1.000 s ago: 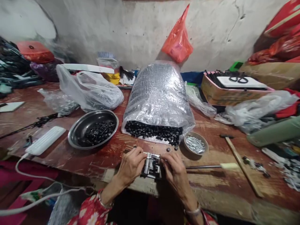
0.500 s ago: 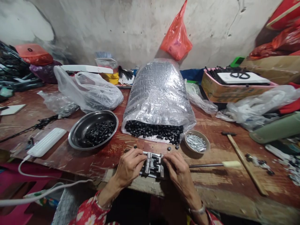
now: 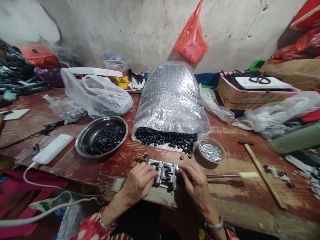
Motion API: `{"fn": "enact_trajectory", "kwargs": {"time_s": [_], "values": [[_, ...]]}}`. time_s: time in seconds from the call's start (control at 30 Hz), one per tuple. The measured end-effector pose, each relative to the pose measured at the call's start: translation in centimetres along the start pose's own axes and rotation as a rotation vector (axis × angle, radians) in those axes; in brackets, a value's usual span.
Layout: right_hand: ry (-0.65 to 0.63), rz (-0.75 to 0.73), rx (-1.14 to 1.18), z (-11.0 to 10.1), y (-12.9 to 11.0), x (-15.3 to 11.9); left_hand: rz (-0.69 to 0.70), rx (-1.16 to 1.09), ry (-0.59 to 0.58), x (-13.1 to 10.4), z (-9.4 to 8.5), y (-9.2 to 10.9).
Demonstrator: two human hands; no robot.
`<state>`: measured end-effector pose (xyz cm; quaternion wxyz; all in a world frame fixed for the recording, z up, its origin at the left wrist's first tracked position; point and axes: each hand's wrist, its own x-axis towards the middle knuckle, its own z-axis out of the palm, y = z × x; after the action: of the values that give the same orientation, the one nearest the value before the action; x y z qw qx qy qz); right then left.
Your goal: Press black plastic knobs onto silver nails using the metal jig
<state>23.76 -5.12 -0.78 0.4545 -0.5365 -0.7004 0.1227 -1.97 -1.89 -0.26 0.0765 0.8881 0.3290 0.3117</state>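
A small metal jig (image 3: 163, 174) with black pieces in it lies at the table's front edge, between my hands. My left hand (image 3: 139, 180) is at its left side, fingers curled and pressed together over the frame; what they pinch is too small to make out. At the jig's right side is my right hand (image 3: 195, 181), thumb and fingertips closed together near the frame, and anything between them is hidden. Behind the jig, black round caps (image 3: 165, 138) spill from the mouth of a big silvery bag (image 3: 172, 96). Two loose caps (image 3: 182, 157) lie close by.
Left stands a steel bowl (image 3: 79, 141) of black pins; right, a small bowl (image 3: 223, 156) of metal screws or rivets. A light-handled rod (image 3: 225, 176) and a hammer (image 3: 262, 173) lie at right. A white power strip (image 3: 53, 149) and plastic bags (image 3: 100, 95) occupy the left.
The view has shifted slightly. My left hand has moved a little down and left relative to the jig, uncovering more of its upper left corner. My right hand stays beside it.
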Motion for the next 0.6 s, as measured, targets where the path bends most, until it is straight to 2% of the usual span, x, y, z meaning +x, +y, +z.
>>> {"fn": "enact_trajectory", "kwargs": {"time_s": [0.13,0.27,0.33,0.4,0.53,0.6], "values": [[0.152,-0.025,-0.217,-3.0,1.5,-0.3,-0.034,-0.038,0.025,0.0,-0.4,0.0],[0.241,-0.011,-0.652,-7.2,4.1,-2.0,-0.074,-0.065,0.051,0.1,-0.6,-0.2],[0.203,0.028,-0.852,-8.9,5.0,-3.1,-0.100,-0.069,0.079,0.2,-0.8,-0.5],[0.131,0.053,-0.957,-10.0,5.3,-4.2,-0.123,-0.060,0.092,0.3,-1.0,-1.0],[0.065,0.063,-0.981,-11.5,4.5,-6.3,-0.144,0.020,0.023,0.2,-1.1,-1.8],[0.053,0.106,-0.881,-12.2,4.0,-7.8,-0.151,0.073,-0.044,-0.2,-0.9,-2.1]]}}
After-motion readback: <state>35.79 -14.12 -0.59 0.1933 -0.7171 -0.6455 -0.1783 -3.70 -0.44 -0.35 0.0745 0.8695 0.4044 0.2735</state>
